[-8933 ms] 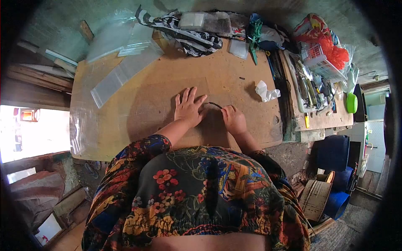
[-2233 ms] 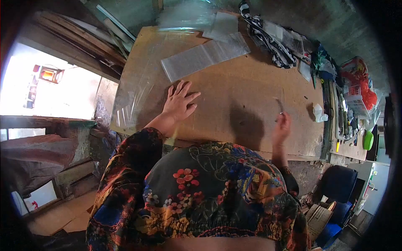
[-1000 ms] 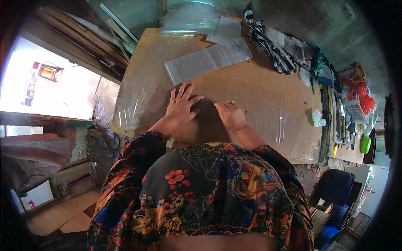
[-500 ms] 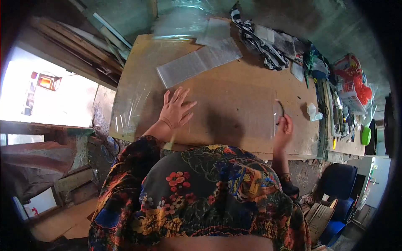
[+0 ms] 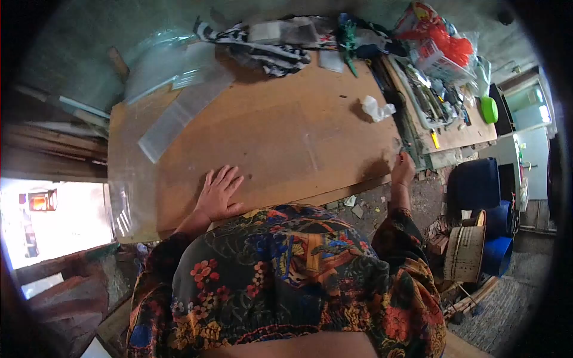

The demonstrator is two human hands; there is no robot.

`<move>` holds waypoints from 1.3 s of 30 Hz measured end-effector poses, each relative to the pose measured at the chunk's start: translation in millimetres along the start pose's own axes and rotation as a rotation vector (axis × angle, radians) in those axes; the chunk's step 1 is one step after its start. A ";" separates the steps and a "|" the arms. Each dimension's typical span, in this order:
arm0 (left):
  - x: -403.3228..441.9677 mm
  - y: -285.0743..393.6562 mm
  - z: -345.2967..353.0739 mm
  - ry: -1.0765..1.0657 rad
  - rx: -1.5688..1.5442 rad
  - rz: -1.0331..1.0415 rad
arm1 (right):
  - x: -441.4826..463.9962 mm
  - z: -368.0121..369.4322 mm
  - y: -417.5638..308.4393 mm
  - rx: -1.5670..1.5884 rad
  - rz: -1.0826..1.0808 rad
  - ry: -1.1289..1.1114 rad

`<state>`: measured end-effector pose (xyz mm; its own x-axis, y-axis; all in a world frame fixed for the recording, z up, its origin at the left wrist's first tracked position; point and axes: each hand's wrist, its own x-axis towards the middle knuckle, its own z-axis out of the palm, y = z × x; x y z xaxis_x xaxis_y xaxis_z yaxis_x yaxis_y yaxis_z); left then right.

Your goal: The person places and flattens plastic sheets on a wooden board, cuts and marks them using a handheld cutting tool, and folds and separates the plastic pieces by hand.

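My left hand (image 5: 219, 194) lies flat near the board's front edge, fingers spread, pressing on what looks like a thin clear plastic sheet (image 5: 280, 140). The sheet is hard to see against the brown board (image 5: 352, 140). At the board's right front corner, my right hand (image 5: 404, 170) is closed. Whatever is in its fingers is too small and dark to make out. A crumpled piece of white plastic (image 5: 377, 109) sits on the board beyond that hand. A strip of clear film (image 5: 185, 116) lies slantwise on the left.
At the back is a bundle of black-and-white cloth (image 5: 268, 55). A tray of tools (image 5: 427, 98), a yellow-handled cutter (image 5: 435, 139), a white basket with a red bag (image 5: 441, 59) and a green bottle (image 5: 489, 110) stand on the right. Blue barrels (image 5: 476, 184) are on the floor.
My view has swung to the right. My right hand, which held a thin dark curved tool over the sheet, has moved right to the board's corner. My left hand remains flat on the board.
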<state>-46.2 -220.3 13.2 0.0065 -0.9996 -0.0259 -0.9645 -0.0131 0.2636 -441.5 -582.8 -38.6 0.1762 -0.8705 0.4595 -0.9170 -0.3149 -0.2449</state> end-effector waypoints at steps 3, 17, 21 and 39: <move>18.1 7.8 16.6 0.078 -0.010 -0.075 | 7.9 5.6 4.5 -0.016 0.003 -0.088; 57.0 4.0 5.2 0.444 0.132 -0.385 | 25.0 -3.6 -10.6 0.082 0.003 -0.084; 71.9 25.9 -19.8 0.394 0.150 -0.137 | 41.7 -30.2 -121.8 0.551 -0.302 -0.199; -134.0 -96.0 -158.3 0.418 0.165 -0.717 | -6.5 -42.0 -538.0 0.576 -1.353 -0.715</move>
<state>87.3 -88.7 144.0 0.6970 -0.6777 0.2345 -0.7160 -0.6760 0.1746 35.6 -391.9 126.1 0.9645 0.2053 0.1659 0.2530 -0.8984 -0.3590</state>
